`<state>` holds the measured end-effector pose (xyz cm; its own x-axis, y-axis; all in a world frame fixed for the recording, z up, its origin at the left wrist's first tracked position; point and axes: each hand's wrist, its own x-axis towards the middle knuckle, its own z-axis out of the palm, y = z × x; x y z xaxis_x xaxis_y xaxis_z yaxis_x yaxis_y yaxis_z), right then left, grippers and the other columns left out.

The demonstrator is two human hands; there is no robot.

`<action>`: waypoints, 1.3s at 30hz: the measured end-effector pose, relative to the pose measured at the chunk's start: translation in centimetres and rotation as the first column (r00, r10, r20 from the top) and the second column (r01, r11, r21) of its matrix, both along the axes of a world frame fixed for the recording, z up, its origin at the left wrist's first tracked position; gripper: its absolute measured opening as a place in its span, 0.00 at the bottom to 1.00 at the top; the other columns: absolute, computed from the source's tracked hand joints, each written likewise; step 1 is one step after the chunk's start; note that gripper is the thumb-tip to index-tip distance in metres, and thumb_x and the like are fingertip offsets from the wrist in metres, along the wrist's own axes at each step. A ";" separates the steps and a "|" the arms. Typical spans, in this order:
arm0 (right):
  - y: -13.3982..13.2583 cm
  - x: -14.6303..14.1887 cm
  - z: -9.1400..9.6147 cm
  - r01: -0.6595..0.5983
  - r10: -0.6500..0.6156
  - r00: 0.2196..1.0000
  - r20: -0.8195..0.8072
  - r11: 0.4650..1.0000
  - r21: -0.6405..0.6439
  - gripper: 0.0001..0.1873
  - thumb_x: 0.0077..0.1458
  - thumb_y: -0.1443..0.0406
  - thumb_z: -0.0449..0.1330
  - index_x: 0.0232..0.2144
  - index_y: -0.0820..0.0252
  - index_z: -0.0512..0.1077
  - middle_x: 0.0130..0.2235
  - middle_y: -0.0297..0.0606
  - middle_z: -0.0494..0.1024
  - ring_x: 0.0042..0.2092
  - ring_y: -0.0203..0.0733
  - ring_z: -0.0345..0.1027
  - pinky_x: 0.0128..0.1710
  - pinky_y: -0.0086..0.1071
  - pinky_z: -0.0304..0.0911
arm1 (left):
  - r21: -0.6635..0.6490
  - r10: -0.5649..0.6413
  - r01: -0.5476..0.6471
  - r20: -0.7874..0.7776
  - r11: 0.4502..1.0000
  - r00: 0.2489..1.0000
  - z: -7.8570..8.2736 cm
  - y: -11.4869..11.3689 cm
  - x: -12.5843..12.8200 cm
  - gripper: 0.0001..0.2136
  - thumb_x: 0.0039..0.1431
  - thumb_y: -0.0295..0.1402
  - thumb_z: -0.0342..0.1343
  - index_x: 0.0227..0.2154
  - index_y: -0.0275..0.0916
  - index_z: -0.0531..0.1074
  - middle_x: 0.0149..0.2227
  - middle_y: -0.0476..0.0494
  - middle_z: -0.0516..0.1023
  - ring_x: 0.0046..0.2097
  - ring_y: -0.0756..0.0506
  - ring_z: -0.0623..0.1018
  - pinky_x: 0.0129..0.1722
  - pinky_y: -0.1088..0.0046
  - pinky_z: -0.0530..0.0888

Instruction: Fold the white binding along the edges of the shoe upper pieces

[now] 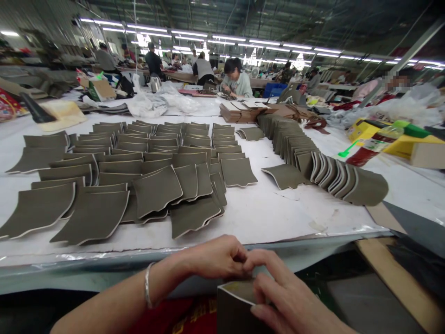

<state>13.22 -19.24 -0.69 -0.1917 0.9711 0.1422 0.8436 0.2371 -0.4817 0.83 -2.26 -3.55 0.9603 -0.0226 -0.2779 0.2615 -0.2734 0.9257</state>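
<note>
Close to my body, below the table's front edge, my right hand [278, 287] grips an olive-brown leather-like panel [234, 313] with a pale cut edge. Its thumb lies at the near side of the panel, and the fingers curl over the top. My left hand [220, 257], with a silver bangle on the wrist, is closed at the panel's far edge and touches the right fingertips. What its fingers pinch is hidden. Ahead on the white-covered table [257, 222] lie overlapping rows of similar panels [158, 190], curved and pale-edged.
To the right, a long leaning row of panels [288, 144] runs away from me. Beyond it are a bottle of dark red liquid [371, 146] and a yellow box [410, 148]. A black-handled tool [36, 109] lies at the back left. A co-worker [238, 81] bends over work opposite.
</note>
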 end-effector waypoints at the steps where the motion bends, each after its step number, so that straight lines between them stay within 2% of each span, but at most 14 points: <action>1: -0.3 -0.2 -1.4 0.013 -0.013 0.999 -0.041 1.000 -0.011 0.11 0.56 0.75 0.57 0.32 0.55 0.62 0.49 0.40 0.71 0.53 0.41 0.67 0.51 0.32 0.68 | -0.070 -0.008 0.007 -0.015 0.998 1.000 -1.1 -0.4 -0.5 0.15 0.57 0.40 0.52 0.18 0.38 0.62 0.19 0.55 0.56 0.23 0.53 0.58 0.23 0.76 0.56; 4: -1.1 -0.8 -4.9 0.072 -0.075 0.990 -0.118 0.997 -0.034 0.10 0.60 0.75 0.53 0.33 0.55 0.60 0.48 0.38 0.72 0.49 0.37 0.69 0.49 0.29 0.67 | -0.338 0.093 -0.107 -0.057 0.935 0.994 -3.5 -1.2 -2.4 0.20 0.60 0.49 0.49 0.25 0.36 0.67 0.23 0.51 0.66 0.26 0.51 0.64 0.28 0.76 0.64; 6: -1.5 -1.1 -6.0 0.098 -0.105 0.985 -0.138 0.994 -0.058 0.09 0.61 0.74 0.50 0.34 0.55 0.60 0.44 0.36 0.73 0.44 0.37 0.69 0.45 0.30 0.67 | -0.412 0.190 -0.202 -0.071 0.888 0.979 -3.6 -1.4 -3.8 0.23 0.64 0.50 0.46 0.35 0.33 0.72 0.29 0.46 0.72 0.30 0.49 0.70 0.34 0.73 0.68; 8: -1.5 -1.2 -6.1 0.121 -0.133 0.982 -0.133 0.988 -0.095 0.08 0.62 0.74 0.49 0.35 0.55 0.61 0.40 0.34 0.73 0.41 0.38 0.68 0.41 0.31 0.67 | -0.265 0.232 -0.240 -0.059 0.934 0.971 -2.9 -1.6 -5.0 0.20 0.65 0.47 0.48 0.40 0.34 0.75 0.32 0.46 0.74 0.33 0.48 0.71 0.36 0.74 0.67; 10: -1.2 -1.4 -5.7 0.160 -0.175 0.979 -0.104 0.978 -0.135 0.08 0.63 0.73 0.48 0.36 0.55 0.61 0.38 0.34 0.72 0.39 0.39 0.66 0.39 0.32 0.65 | -0.041 0.223 -0.226 -0.066 0.973 0.973 -2.0 -1.9 -5.8 0.11 0.61 0.40 0.57 0.36 0.37 0.78 0.29 0.51 0.73 0.32 0.49 0.70 0.32 0.76 0.63; 13: -0.7 -1.5 -5.2 0.165 -0.176 0.983 -0.056 0.974 -0.153 0.09 0.63 0.74 0.47 0.35 0.56 0.62 0.36 0.34 0.71 0.38 0.40 0.64 0.38 0.33 0.62 | 0.147 0.227 -0.219 -0.038 0.964 0.973 -1.5 -2.7 -6.2 0.01 0.54 0.30 0.62 0.29 0.39 0.78 0.26 0.54 0.72 0.31 0.50 0.71 0.31 0.77 0.62; 15: -0.6 -1.6 -5.2 0.147 -0.155 0.987 -0.040 0.976 -0.162 0.10 0.63 0.75 0.47 0.33 0.56 0.61 0.35 0.34 0.70 0.37 0.40 0.63 0.38 0.33 0.60 | 0.213 0.230 -0.228 0.018 0.950 0.973 -1.9 -3.3 -6.1 0.04 0.57 0.28 0.59 0.30 0.39 0.78 0.30 0.51 0.76 0.35 0.48 0.74 0.35 0.77 0.63; 17: -0.6 -1.6 -5.5 0.148 -0.157 0.987 -0.035 0.972 -0.181 0.10 0.63 0.75 0.47 0.33 0.57 0.61 0.35 0.34 0.70 0.37 0.40 0.62 0.37 0.33 0.58 | 0.238 0.227 -0.230 0.040 0.944 0.973 -2.4 -3.6 -5.9 0.06 0.59 0.27 0.56 0.32 0.40 0.78 0.33 0.49 0.78 0.37 0.48 0.76 0.38 0.77 0.64; 22: -0.7 -1.4 -6.1 0.140 -0.152 0.987 -0.049 0.971 -0.194 0.11 0.64 0.75 0.46 0.31 0.57 0.60 0.34 0.34 0.69 0.35 0.40 0.59 0.35 0.33 0.55 | 0.226 0.220 -0.228 0.059 0.947 0.974 -3.1 -3.6 -5.7 0.08 0.62 0.28 0.55 0.30 0.39 0.78 0.30 0.49 0.78 0.36 0.48 0.75 0.36 0.76 0.64; 26: -0.7 -1.1 -5.5 0.147 -0.171 0.982 -0.085 0.961 -0.233 0.11 0.66 0.72 0.47 0.30 0.57 0.60 0.33 0.33 0.69 0.35 0.40 0.59 0.35 0.33 0.54 | 0.177 0.229 -0.230 0.024 0.957 0.973 -3.0 -3.5 -5.6 0.07 0.59 0.27 0.56 0.28 0.39 0.78 0.27 0.52 0.75 0.33 0.49 0.75 0.33 0.76 0.63; 29: -0.7 -1.0 -5.0 0.149 -0.183 0.977 -0.107 0.952 -0.268 0.11 0.66 0.72 0.48 0.30 0.58 0.61 0.34 0.33 0.69 0.35 0.39 0.60 0.36 0.33 0.56 | 0.206 0.231 -0.231 0.026 0.951 0.973 -2.8 -3.6 -5.5 0.06 0.59 0.27 0.57 0.31 0.40 0.78 0.30 0.52 0.78 0.35 0.49 0.75 0.35 0.76 0.63; 32: -0.6 -0.9 -5.0 0.160 -0.203 0.971 -0.127 0.944 -0.287 0.10 0.64 0.73 0.51 0.30 0.58 0.62 0.34 0.33 0.70 0.37 0.39 0.61 0.37 0.32 0.57 | 0.235 0.215 -0.222 0.057 0.946 0.975 -2.6 -3.9 -5.1 0.06 0.61 0.27 0.57 0.34 0.41 0.79 0.34 0.52 0.79 0.38 0.48 0.75 0.38 0.76 0.64; 36: -0.4 -0.8 -4.9 0.198 -0.257 0.955 -0.148 0.924 -0.326 0.08 0.58 0.75 0.58 0.35 0.59 0.66 0.37 0.33 0.72 0.40 0.39 0.63 0.39 0.32 0.58 | 0.232 0.244 -0.249 0.051 0.940 0.969 -2.3 -4.3 -4.6 0.07 0.60 0.25 0.57 0.29 0.40 0.78 0.31 0.51 0.77 0.36 0.49 0.74 0.35 0.76 0.63; 39: 0.0 -0.7 -4.6 0.135 -0.177 0.980 -0.095 0.929 -0.344 0.06 0.60 0.72 0.59 0.38 0.57 0.69 0.39 0.32 0.75 0.41 0.39 0.64 0.42 0.33 0.56 | 0.255 0.239 -0.247 0.060 0.935 0.969 -2.3 -4.4 -4.6 0.08 0.61 0.25 0.57 0.28 0.39 0.78 0.30 0.50 0.76 0.35 0.49 0.74 0.35 0.75 0.63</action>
<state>12.51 -19.28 -5.34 -0.0358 0.9825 -0.1829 0.7868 -0.0851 -0.6113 -3.74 -6.67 -5.87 0.9349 0.2816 -0.2162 0.3252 -0.4351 0.8396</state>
